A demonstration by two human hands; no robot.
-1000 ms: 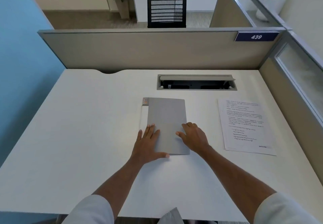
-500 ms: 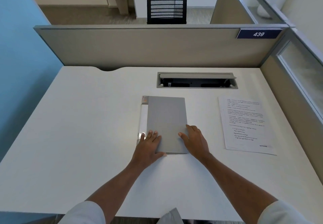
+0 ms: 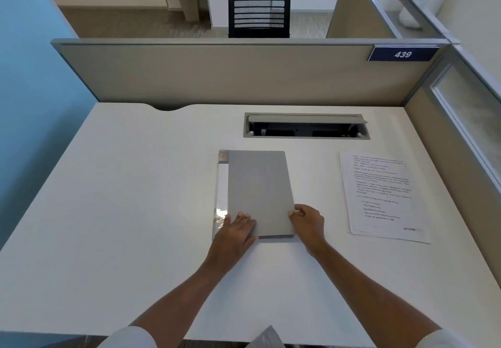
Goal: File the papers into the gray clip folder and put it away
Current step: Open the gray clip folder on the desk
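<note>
The gray clip folder (image 3: pixel 259 187) lies closed and flat in the middle of the white desk (image 3: pixel 122 198), with a glossy white spine strip along its left side. My left hand (image 3: pixel 235 229) rests flat on the folder's near left corner, fingers spread. My right hand (image 3: pixel 307 221) is at the folder's near right edge, fingers curled with the fingertips at the cover's edge. A thin stack of printed papers (image 3: pixel 382 195) lies flat on the desk to the right of the folder, apart from both hands.
An open cable tray slot (image 3: pixel 306 126) is set into the desk behind the folder. Beige partition walls (image 3: pixel 217 73) close the desk at the back and right; a blue wall stands at the left. A black chair stands beyond the partition.
Both hands have slid toward me along the folder to its near corners. My right hand has shifted from the cover onto the right edge and curled its fingers. The folder has not moved.
</note>
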